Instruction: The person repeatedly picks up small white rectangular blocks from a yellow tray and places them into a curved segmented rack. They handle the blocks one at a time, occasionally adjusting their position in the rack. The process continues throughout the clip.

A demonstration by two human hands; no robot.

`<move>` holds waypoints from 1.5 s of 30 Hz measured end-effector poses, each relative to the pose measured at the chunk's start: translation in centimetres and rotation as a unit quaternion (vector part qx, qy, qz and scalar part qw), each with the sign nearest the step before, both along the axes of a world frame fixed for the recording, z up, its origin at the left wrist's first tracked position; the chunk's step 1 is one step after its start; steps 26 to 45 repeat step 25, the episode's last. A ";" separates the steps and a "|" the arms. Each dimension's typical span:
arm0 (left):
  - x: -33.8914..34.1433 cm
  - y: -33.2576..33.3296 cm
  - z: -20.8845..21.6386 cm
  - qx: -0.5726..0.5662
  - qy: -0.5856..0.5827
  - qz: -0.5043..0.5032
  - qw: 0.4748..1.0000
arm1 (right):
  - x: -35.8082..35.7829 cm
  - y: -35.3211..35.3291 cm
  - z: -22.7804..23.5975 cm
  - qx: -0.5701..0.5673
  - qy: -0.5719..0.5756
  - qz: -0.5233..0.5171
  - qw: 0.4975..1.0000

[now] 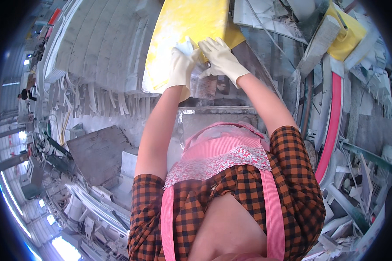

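Observation:
Both my hands wear cream rubber gloves and are close together at the near end of a yellow sheet smeared with white dust. My left hand rests on the sheet, its fingers stretched forward and partly hard to make out. From the right, my right hand reaches across the sheet's edge, fingers extended and thumb apart. A small dark part shows between the two gloves, too small to name. Under the hands lies a brownish, dusty surface.
A large stack of grey-white slabs or strips stands at left, ragged strips hanging below. A pink-red bar curves along the right. Another yellow piece hangs at far right. Dusty scraps and a flat brown board lie about.

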State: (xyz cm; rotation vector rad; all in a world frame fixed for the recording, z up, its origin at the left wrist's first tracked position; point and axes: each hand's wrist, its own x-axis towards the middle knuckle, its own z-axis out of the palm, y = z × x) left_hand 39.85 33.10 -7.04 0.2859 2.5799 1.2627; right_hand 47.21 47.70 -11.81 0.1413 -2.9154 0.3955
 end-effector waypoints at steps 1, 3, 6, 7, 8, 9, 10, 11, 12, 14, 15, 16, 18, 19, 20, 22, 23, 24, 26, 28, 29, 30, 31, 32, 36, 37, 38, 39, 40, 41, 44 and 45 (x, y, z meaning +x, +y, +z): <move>0.2 -0.1 0.1 0.011 0.004 -0.003 1.000 | -0.4 0.2 0.2 0.012 0.024 0.016 1.000; 0.3 -0.2 0.1 0.015 0.005 0.001 1.000 | -1.3 0.5 0.3 0.023 0.050 0.041 0.998; 0.2 0.0 0.1 -0.010 0.004 0.011 1.000 | -2.5 1.0 0.2 -0.090 0.026 0.063 0.994; 0.4 -0.1 0.2 -0.021 0.009 0.010 1.000 | -2.7 1.8 0.3 -0.199 -0.006 0.068 0.978; 0.5 -0.2 0.2 -0.028 0.016 0.011 0.999 | -2.7 2.6 0.5 -0.305 -0.040 0.072 0.949; 0.5 -0.1 0.4 -0.028 0.006 0.009 1.000 | -2.5 3.6 0.7 -0.376 -0.055 0.073 0.922; 0.4 -0.1 0.4 -0.025 -0.001 0.009 1.000 | -2.7 4.4 0.9 -0.283 -0.082 0.070 0.953; 0.3 -0.2 0.3 -0.025 -0.010 0.008 1.000 | -2.8 4.7 0.9 -0.193 -0.092 0.075 0.974; 0.3 -0.1 0.0 -0.029 0.010 0.002 1.000 | -3.1 4.9 0.9 -0.090 -0.110 0.072 0.987; 0.0 -0.1 -0.5 -0.042 0.041 0.010 0.998 | -3.5 3.5 0.3 -0.128 -0.018 0.078 0.989; 0.0 -0.4 -0.8 0.041 -0.021 0.013 0.999 | -3.7 3.0 -0.2 -0.149 -0.016 0.072 0.986; 0.0 -0.5 -1.1 0.054 -0.093 0.019 0.994 | -4.0 2.7 -0.6 -0.187 0.053 0.100 0.976; 0.1 0.0 -1.3 -0.046 -0.082 0.051 0.994 | -4.5 1.9 -0.6 -0.318 0.066 0.111 0.939; 0.4 -0.4 -1.3 0.000 -0.077 0.050 0.996 | -5.4 1.8 -0.5 -0.386 -0.016 0.096 0.917; 0.8 0.2 -1.4 -0.026 -0.007 0.074 0.997 | -5.8 2.0 -0.6 -0.380 -0.013 0.105 0.919; -0.2 0.5 -1.3 -0.088 0.028 0.056 0.994 | -8.1 2.0 -1.3 -0.461 -0.114 0.046 0.879; 0.2 0.0 -1.7 -0.083 0.091 0.023 0.992 | -8.6 2.4 -1.7 -0.499 -0.114 0.111 0.852; 0.1 0.1 -2.1 -0.121 0.112 0.040 0.986 | -8.7 3.3 -2.2 -0.518 -0.111 0.225 0.818; -0.9 -0.2 -2.1 -0.109 0.122 0.055 0.985 | -10.4 3.4 -2.4 -0.509 -0.106 0.255 0.816; -0.9 -0.2 -2.1 -0.109 0.122 0.055 0.985 | -10.4 3.4 -2.4 -0.509 -0.106 0.255 0.816; -0.9 -0.2 -2.1 -0.109 0.122 0.055 0.985 | -10.4 3.4 -2.4 -0.509 -0.106 0.255 0.816; -0.9 -0.2 -2.1 -0.109 0.122 0.055 0.985 | -10.4 3.4 -2.4 -0.509 -0.106 0.255 0.816; -0.9 -0.2 -2.1 -0.109 0.122 0.055 0.985 | -10.4 3.4 -2.4 -0.509 -0.106 0.255 0.816; -0.9 -0.2 -2.1 -0.109 0.122 0.055 0.985 | -10.4 3.4 -2.4 -0.509 -0.106 0.255 0.816; -0.9 -0.2 -2.1 -0.109 0.122 0.055 0.985 | -10.4 3.4 -2.4 -0.509 -0.106 0.255 0.816; -0.9 -0.2 -2.1 -0.109 0.122 0.055 0.985 | -10.4 3.4 -2.4 -0.509 -0.106 0.255 0.816; -0.9 -0.2 -2.1 -0.109 0.122 0.055 0.985 | -10.4 3.4 -2.4 -0.509 -0.106 0.255 0.816; -0.9 -0.2 -2.1 -0.109 0.122 0.055 0.985 | -10.4 3.4 -2.4 -0.509 -0.106 0.255 0.816; -0.9 -0.2 -2.1 -0.109 0.122 0.055 0.985 | -10.4 3.4 -2.4 -0.509 -0.106 0.255 0.816; -0.9 -0.2 -2.1 -0.109 0.122 0.055 0.985 | -10.4 3.4 -2.4 -0.509 -0.106 0.255 0.816; -0.9 -0.2 -2.1 -0.109 0.122 0.055 0.985 | -10.4 3.4 -2.4 -0.509 -0.106 0.255 0.816; -0.9 -0.2 -2.1 -0.109 0.122 0.055 0.985 | -10.4 3.4 -2.4 -0.509 -0.106 0.255 0.816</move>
